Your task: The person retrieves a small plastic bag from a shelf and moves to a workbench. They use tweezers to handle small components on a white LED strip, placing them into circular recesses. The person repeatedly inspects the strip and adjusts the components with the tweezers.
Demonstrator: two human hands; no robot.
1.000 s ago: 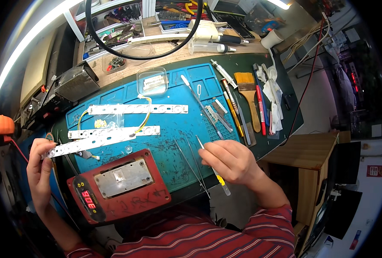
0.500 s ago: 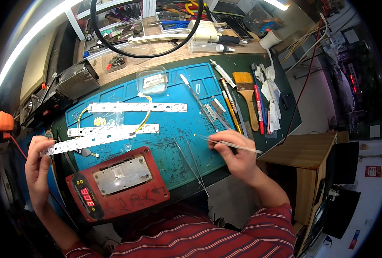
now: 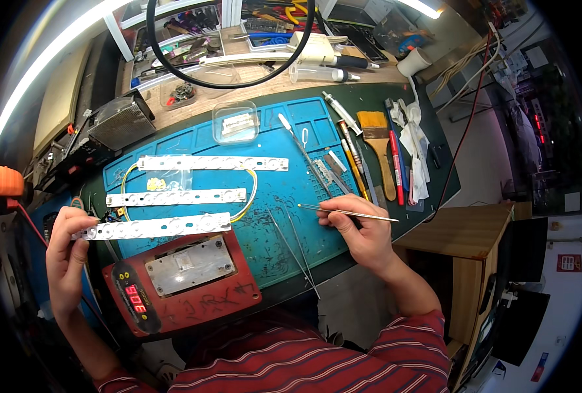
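Observation:
My left hand (image 3: pixel 68 259) grips the left end of a long white strip with a row of small lenses (image 3: pixel 157 226), holding it above a red hot plate with a metal top and a red number display (image 3: pixel 180 275). My right hand (image 3: pixel 363 232) holds thin metal tweezers (image 3: pixel 346 211), lying almost level with the tip pointing left over the blue work mat (image 3: pixel 278 196). Two more white strips (image 3: pixel 212 163) lie on the mat, joined by a yellow wire (image 3: pixel 248 193).
More tweezers (image 3: pixel 291 245) lie on the mat near my right hand. A brush (image 3: pixel 377 147), pens and probes sit at the mat's right edge. A clear plastic box (image 3: pixel 235 121) stands at the mat's back. A tool-filled shelf and black cable loop lie behind.
My right hand has lifted off the mat and turned the tweezers from pointing downward to lying level, tip to the left. My left hand and its strip have stayed put.

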